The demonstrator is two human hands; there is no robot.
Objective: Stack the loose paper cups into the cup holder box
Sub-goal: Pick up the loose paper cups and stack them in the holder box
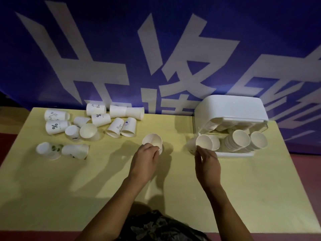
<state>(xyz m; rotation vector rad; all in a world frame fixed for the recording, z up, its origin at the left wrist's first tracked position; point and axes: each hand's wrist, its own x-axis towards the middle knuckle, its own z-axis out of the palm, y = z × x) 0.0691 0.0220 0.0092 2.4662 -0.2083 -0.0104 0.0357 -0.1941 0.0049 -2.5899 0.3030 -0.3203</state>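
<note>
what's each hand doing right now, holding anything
Left hand: pinches the rim of a paper cup above the table.
Right hand: grips a paper cup at the cup holder box.

Bare forearms (dark floral garment (156, 226))

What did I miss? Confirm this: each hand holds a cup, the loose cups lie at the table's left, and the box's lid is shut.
Wrong on the lid: the head view shows it raised, with stacks exposed in the box. The rest stands: left hand and right hand each hold a cup; loose cups lie left.
</note>
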